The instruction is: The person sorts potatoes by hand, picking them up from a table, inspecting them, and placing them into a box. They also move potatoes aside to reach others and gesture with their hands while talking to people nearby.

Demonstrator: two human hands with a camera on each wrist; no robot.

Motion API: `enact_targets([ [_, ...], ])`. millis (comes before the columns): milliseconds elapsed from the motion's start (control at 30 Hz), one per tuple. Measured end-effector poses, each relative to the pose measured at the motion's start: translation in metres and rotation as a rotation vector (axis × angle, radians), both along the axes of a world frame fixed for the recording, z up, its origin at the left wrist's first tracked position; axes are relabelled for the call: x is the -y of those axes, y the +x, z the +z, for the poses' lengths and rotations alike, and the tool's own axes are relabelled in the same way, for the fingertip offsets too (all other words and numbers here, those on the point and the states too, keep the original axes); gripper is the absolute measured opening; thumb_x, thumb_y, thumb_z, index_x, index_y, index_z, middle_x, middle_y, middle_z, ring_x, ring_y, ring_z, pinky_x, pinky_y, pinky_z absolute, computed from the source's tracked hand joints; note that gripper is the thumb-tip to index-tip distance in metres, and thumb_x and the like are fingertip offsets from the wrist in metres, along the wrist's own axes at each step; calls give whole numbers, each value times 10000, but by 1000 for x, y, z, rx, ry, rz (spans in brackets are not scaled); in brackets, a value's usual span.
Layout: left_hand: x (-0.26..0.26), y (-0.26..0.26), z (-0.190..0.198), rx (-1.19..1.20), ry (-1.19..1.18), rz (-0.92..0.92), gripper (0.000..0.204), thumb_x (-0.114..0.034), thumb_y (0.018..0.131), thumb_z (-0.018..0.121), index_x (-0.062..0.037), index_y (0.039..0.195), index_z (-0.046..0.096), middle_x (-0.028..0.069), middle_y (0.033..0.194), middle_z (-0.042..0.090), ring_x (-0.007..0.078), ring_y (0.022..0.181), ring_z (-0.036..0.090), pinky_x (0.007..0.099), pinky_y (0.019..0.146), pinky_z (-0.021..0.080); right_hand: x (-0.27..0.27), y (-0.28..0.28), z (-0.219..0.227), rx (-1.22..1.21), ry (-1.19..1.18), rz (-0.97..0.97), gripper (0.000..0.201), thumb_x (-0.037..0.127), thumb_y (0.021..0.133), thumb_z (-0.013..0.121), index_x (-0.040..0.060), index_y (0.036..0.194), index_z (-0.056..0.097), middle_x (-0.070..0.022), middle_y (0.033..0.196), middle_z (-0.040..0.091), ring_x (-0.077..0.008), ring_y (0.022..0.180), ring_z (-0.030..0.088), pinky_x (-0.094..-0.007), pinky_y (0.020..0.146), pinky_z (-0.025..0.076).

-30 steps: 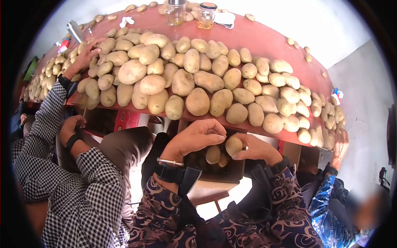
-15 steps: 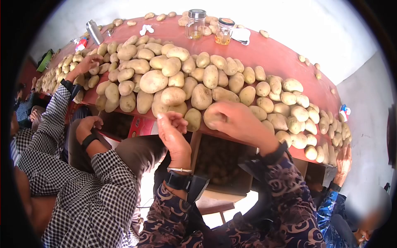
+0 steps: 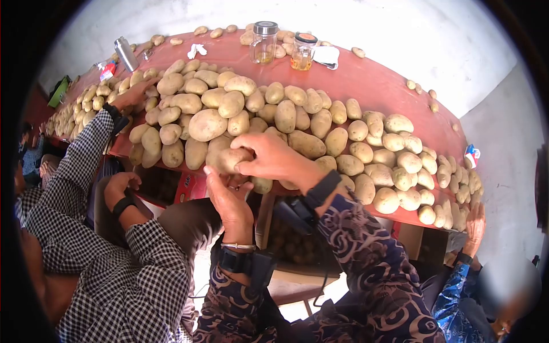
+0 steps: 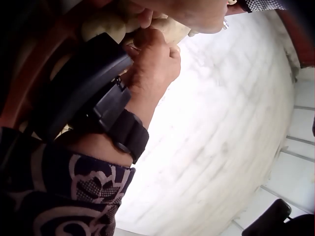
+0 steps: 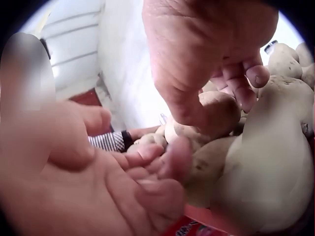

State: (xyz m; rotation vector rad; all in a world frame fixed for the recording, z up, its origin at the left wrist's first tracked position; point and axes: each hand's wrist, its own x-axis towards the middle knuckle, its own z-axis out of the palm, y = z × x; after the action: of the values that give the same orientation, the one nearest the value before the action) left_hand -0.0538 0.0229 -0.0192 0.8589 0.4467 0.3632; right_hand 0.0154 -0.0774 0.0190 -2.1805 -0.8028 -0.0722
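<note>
At the front edge of the potato pile, my right hand (image 3: pixel 277 160) grips a potato (image 3: pixel 231 161) between thumb and fingers. In the right wrist view its thumb and curled fingers come down around that brownish potato (image 5: pixel 220 110). Just below it in the head view is my left hand (image 3: pixel 231 203), palm turned up and fingers loosely bent, holding nothing. Its fingertips come close to the gripped potato. The left wrist view shows the back of this hand (image 4: pixel 155 64), with the palm side hidden. Many pale yellow potatoes (image 3: pixel 209 126) lie heaped around.
The red table (image 3: pixel 366 86) carries two glass jars (image 3: pixel 264 46), a steel flask (image 3: pixel 126 54) and scattered potatoes along its far side. Below the table edge stands an open box (image 3: pixel 291 234) with potatoes inside. A person in a checked sleeve (image 3: pixel 86 137) reaches into the pile at left; another hand (image 3: pixel 474 228) touches the right end.
A second ago my right hand held a potato above the box; that potato is gone from it. The right hand has moved up and left to another potato, while the left hand turned palm up.
</note>
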Motion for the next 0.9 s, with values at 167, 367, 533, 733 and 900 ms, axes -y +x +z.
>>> enact_targets([
  [167,2,0,-3,68,-19,-127,317,-243,828,530,-28,1047,449,108,895,563,211,674,596,259,468,475,31,18,4,38,46,-215,343,286,722,654,49,957,577,-154,807,613,-308,715,600,-385,593,465],
  [367,7,0,2,130,13,-341,337,-258,843,473,-6,1064,453,124,847,574,223,621,594,276,466,465,43,48,-16,252,-300,-664,432,318,721,655,58,1033,508,-166,818,610,-334,719,594,-435,605,454],
  [533,9,-2,4,118,90,-527,364,-310,845,431,-4,1035,478,109,782,559,203,553,553,262,442,399,48,55,-22,59,-69,-610,438,200,733,605,14,1106,469,-166,822,588,-270,735,591,-385,594,457],
  [733,9,-9,15,98,239,-856,346,-292,827,441,-18,1028,504,60,764,543,141,589,535,242,455,387,103,-3,3,-569,543,-305,432,135,700,627,26,1102,513,-54,844,553,-132,668,530,-278,593,459],
  [900,9,-17,19,28,547,-1263,274,-181,784,572,-85,1039,533,-16,827,538,42,676,502,185,516,416,148,-76,-2,-794,478,-113,388,76,708,599,33,1085,515,-31,930,549,-103,819,516,-231,669,427],
])
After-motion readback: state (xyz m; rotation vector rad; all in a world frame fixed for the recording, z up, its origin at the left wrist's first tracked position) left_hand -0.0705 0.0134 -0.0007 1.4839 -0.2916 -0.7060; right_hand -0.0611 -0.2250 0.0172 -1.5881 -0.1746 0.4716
